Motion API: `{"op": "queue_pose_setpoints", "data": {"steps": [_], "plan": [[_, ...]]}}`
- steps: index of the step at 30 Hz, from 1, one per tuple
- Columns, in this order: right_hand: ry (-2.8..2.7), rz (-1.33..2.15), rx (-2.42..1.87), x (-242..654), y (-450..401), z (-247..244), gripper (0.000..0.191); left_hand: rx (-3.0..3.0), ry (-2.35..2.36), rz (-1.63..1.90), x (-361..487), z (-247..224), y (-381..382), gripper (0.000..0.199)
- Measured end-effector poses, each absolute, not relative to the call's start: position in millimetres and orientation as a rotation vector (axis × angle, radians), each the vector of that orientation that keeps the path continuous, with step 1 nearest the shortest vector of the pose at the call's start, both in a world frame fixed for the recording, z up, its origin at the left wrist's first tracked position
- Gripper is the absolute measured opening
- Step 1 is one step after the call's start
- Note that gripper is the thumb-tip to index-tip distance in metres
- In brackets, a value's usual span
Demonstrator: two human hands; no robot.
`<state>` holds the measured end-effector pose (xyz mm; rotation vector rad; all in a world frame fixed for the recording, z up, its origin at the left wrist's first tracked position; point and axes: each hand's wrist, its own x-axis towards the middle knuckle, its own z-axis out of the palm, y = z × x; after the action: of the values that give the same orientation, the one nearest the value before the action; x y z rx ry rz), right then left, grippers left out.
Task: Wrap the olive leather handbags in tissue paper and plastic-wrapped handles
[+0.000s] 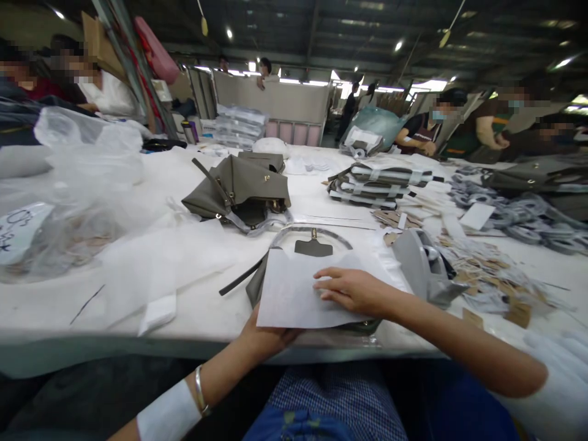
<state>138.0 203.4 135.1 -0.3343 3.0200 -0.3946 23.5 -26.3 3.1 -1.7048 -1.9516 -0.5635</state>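
Checked cloth [337,398] over the person's lap is nearest the camera, below the front edge of the surface [211,318]. A white sheet [287,288] covers most of a grey-green bag [256,285] at that edge, directly ahead of the person. The sheet's longer axis appears to run left to right, roughly parallel to the edge.

The right grip [351,288] rests over the middle of the sheet, palm down, with fingers loosely spread and pointing left; nothing is pinched. The left grip [271,337] is at the near-left corner, partly beneath the sheet. Its fingertips are hidden, so whether they pinch anything cannot be told. The right grip is therefore closer to the sheet's centre.

The bag's looped handle [337,235] lies beyond the sheet, farther from the person than both grips, and encloses a dark tag [313,248]. One strap [241,277] projects left.
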Motion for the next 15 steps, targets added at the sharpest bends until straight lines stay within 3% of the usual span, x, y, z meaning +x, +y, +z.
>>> {"op": "queue_pose_setpoints", "data": {"steps": [5,9,15], "plan": [[3.051,-0.32,-0.353,125.1,207.3,101.7,0.058,-1.682,-1.959,-0.476,25.1,-3.0,-27.8,0.057],[3.092,-0.33,-0.16,130.5,194.8,78.3,0.058,-1.663,-1.974,-0.46,27.2,-4.4,-28.3,0.058],[3.153,-0.297,0.023,129.7,188.8,69.6,0.057,-1.823,-2.244,-0.483,26.6,11.8,-25.4,0.039]]}}
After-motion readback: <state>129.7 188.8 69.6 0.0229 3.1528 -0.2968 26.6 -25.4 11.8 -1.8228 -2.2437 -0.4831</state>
